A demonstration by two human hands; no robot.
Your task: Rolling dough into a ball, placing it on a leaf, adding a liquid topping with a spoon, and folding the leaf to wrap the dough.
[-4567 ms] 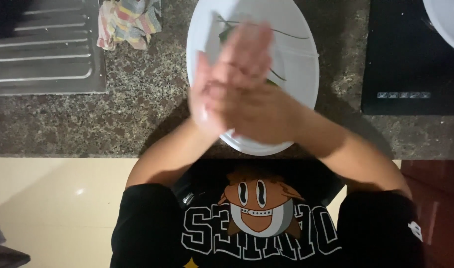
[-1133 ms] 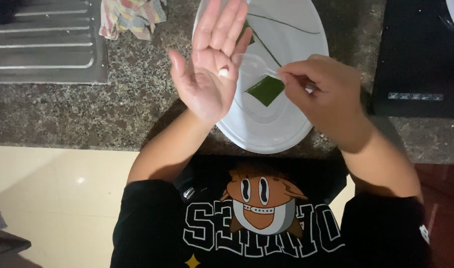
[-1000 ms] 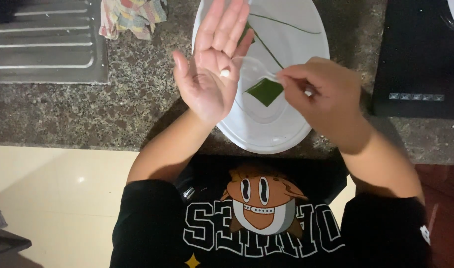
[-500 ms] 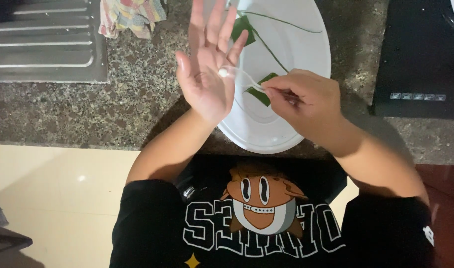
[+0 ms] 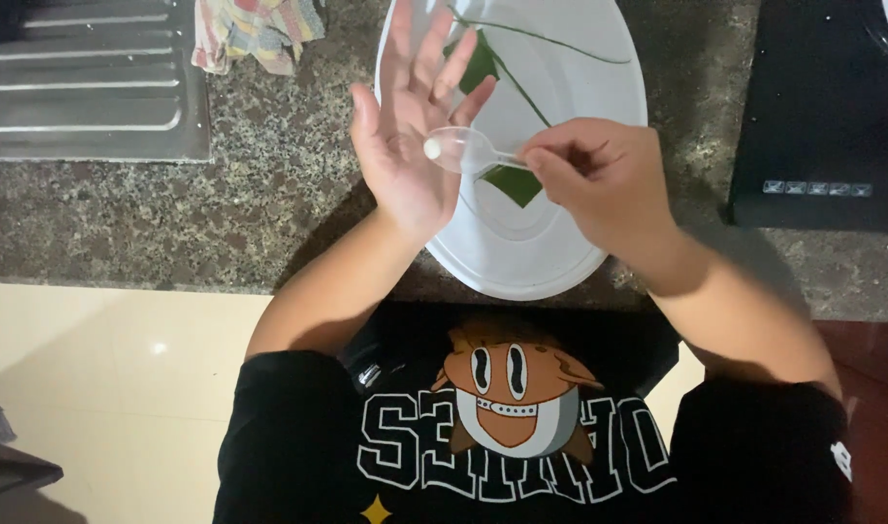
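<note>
Moved closer since the earlier frame, the right hand (image 5: 599,175) pinches a clear spoon (image 5: 468,150), its bowl touching the open left hand (image 5: 410,146), fingers spread, above a white plate (image 5: 580,87).

plate (image 5: 599,223) top cut off, leaf (image 5: 515,181) partly behind spoon (image 5: 463,150)

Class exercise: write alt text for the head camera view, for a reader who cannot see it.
A person's right hand holds a clear plastic spoon against the open left palm, where a small white blob sits. Below is a white plate with green leaves, on a speckled stone counter.
</note>
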